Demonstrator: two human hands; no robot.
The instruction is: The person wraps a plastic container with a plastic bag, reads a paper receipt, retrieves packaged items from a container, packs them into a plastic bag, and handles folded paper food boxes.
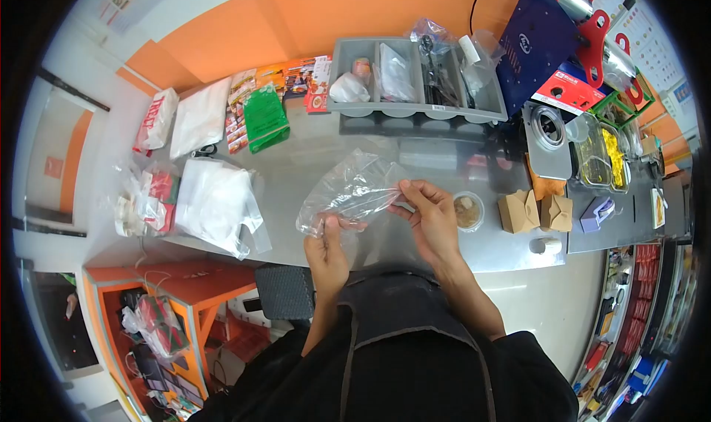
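Note:
A clear plastic bag [348, 185] is stretched between my two hands above the steel counter [289, 155]. My left hand [326, 253] pinches its lower left edge, with some fingers showing through the film. At the bag's right side, my right hand [431, 216] grips the edge between thumb and fingers. Just right of that hand stands a round, clear-lidded tub [468, 211] with brownish contents. Two small brown cardboard boxes [518, 211] sit farther right.
A grey divided bin [415, 111] with cutlery and packets stands at the back. White plastic bags [215, 203] and a green packet [265, 118] lie left. A sealing machine [546, 137] and clear trays [592, 163] occupy the right. A dark stool [285, 291] stands below the counter.

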